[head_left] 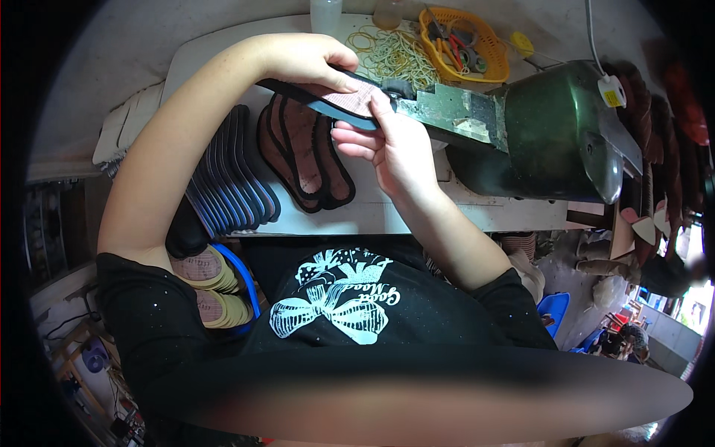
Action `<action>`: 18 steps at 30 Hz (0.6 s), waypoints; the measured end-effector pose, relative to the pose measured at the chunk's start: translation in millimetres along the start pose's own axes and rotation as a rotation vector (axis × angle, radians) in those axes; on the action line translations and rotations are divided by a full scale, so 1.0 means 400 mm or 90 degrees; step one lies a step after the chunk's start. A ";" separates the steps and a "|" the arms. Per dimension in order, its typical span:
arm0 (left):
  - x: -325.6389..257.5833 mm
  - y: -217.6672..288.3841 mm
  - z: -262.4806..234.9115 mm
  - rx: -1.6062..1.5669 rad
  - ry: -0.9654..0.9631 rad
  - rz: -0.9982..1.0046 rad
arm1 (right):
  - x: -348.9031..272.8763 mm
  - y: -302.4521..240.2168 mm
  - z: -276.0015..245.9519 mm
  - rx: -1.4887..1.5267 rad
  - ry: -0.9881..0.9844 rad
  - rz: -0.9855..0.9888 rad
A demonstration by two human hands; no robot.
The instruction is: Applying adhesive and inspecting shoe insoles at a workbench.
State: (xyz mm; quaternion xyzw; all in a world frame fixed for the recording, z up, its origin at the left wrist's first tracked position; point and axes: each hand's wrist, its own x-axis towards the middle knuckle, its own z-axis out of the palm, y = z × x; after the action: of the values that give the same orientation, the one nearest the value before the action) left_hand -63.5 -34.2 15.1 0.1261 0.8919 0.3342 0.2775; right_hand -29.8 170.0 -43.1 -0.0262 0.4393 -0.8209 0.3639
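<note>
Between both hands I hold an insole (358, 100) with a pinkish patterned face, a black edge and a bluish underside. My left hand (313, 62) reaches round from the far side and grips it, thumb on the pink face. The near right end is pinched by my right hand (398, 146), thumb on top and the other fingers below. This end is close to the narrow arm of a green machine (551, 123); whether they touch I cannot tell. Several pinkish pieces with black edging (305, 153) lie on the white table just below the held insole.
A leaning row of dark, blue-edged insoles (232, 182) fills the table's left. Yellowish rubber bands (393, 58) are heaped at the back beside a yellow basket (500, 65) of tools. Below the table edge, a blue-rimmed container (252, 279) holds stacked insoles. A cable (590, 33) hangs over the machine.
</note>
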 end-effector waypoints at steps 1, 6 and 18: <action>-0.003 -0.002 0.006 0.002 0.000 -0.001 | -0.002 0.000 -0.004 0.001 -0.001 -0.002; -0.022 0.019 0.034 -0.031 0.044 -0.078 | -0.014 -0.008 -0.013 -0.005 -0.051 -0.018; -0.043 0.009 0.097 -0.116 0.147 -0.161 | -0.001 -0.005 -0.029 -0.037 -0.035 -0.004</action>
State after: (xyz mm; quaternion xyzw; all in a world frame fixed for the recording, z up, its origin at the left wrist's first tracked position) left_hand -26.7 -18.2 0.3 -0.0522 0.8926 0.3882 0.2232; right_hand -35.0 179.2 -48.5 -0.0605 0.4526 -0.8081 0.3722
